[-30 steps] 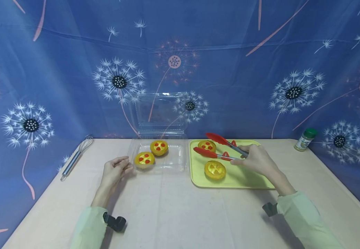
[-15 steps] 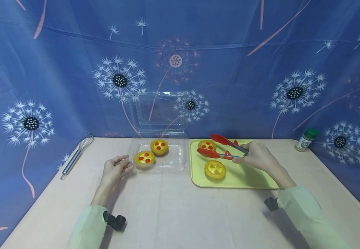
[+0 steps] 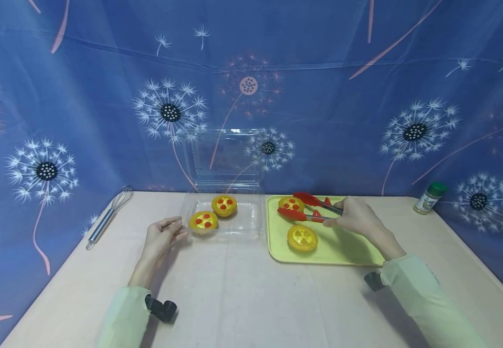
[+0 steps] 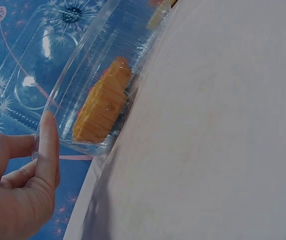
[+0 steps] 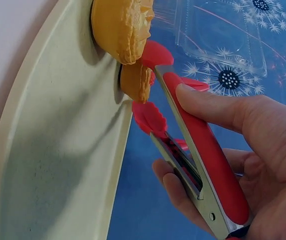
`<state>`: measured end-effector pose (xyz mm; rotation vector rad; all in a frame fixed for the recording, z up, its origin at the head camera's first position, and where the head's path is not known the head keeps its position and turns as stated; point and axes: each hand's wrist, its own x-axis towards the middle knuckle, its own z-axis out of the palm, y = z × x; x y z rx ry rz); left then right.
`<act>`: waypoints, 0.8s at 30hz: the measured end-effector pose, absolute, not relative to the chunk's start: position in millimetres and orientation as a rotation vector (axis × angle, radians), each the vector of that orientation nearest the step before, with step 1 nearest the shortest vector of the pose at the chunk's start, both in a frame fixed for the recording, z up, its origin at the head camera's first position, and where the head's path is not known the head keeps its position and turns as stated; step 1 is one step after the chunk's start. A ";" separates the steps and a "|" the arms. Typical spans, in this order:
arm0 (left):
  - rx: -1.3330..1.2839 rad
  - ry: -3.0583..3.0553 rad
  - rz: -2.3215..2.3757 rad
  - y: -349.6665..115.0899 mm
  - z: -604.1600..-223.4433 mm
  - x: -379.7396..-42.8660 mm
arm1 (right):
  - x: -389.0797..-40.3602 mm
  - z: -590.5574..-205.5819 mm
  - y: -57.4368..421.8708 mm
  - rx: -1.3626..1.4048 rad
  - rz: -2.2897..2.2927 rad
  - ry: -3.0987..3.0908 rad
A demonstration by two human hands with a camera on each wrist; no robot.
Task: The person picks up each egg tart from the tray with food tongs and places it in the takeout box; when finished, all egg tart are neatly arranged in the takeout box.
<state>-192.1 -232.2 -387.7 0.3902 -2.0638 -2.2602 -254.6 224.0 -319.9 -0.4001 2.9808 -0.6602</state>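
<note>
My right hand [image 3: 357,217] grips the tongs [image 3: 292,215], tips apart on both sides of the far tart [image 3: 287,202] on the tray [image 3: 321,263]; my left hand [image 3: 160,240] pinches the clear container [image 3: 249,221] at left. I judge this the picking step; next needs gentle squeeze.

Pale grn slvs [image 3: 124,314], blk wrist cams [image 3: 164,311], L+R.

No text was legible in any view. Green-capped jar [image 3: 429,198] at the far right of the table [image 3: 251,299] had a label [image 3: 426,201]; its print was too small and blurred to read. Faint dark marks [image 3: 433,276] showed on the right sleeve [image 3: 421,299]; couldn't tell if writing.
</note>
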 end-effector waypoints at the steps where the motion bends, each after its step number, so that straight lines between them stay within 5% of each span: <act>1: 0.390 -2.068 -2.257 -232.3 -387.5 -191.9 | -254.7 -319.8 223.7 -0.404 -0.662 2.979; 24: 0.386 -2.077 -2.228 -233.8 -389.8 -192.9 | -240.6 -296.3 217.8 -0.357 -0.768 2.952</act>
